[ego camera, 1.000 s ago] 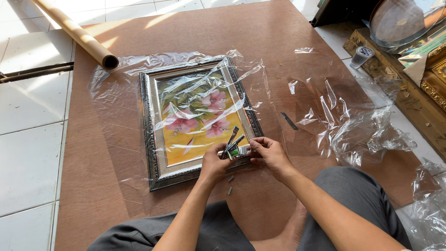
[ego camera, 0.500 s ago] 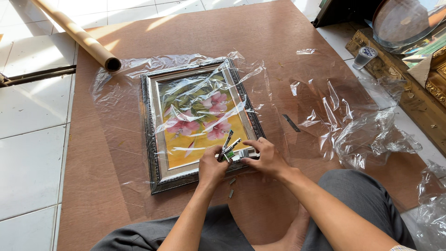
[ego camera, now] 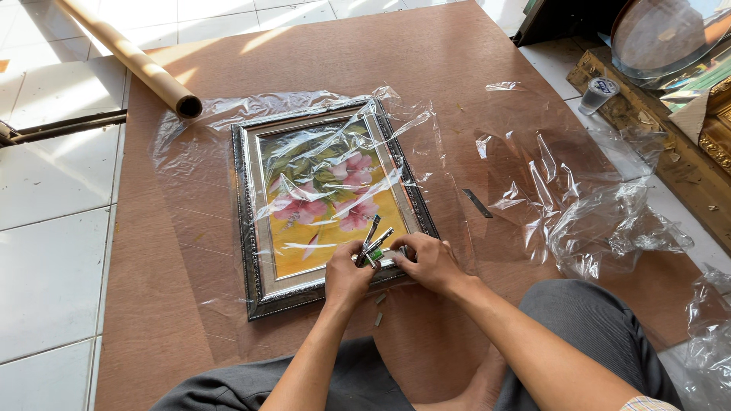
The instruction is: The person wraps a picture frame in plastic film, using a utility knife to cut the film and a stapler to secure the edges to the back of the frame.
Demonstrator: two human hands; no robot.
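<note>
A silver-framed picture of pink flowers on yellow [ego camera: 327, 198] lies on a brown board [ego camera: 457, 68], loosely covered with clear plastic film [ego camera: 228, 122]. My left hand [ego camera: 346, 278] and my right hand [ego camera: 426, 262] meet at the frame's near edge. Between them they grip a small tool with thin dark metal blades and a green part [ego camera: 373, 243]. Which hand bears it most is unclear. The blades point up over the picture's lower right corner.
A cardboard tube [ego camera: 133, 61] lies at the board's far left corner. Crumpled clear film [ego camera: 609, 221] and a thin dark strip [ego camera: 478, 203] lie to the right. Gilded frames [ego camera: 685, 144], a cup [ego camera: 598, 95] and white floor tiles [ego camera: 53, 228] surround the board. My knees are near.
Both hands stay at the frame's near edge with the tool; they have shifted only slightly, and the view has drifted a little.
</note>
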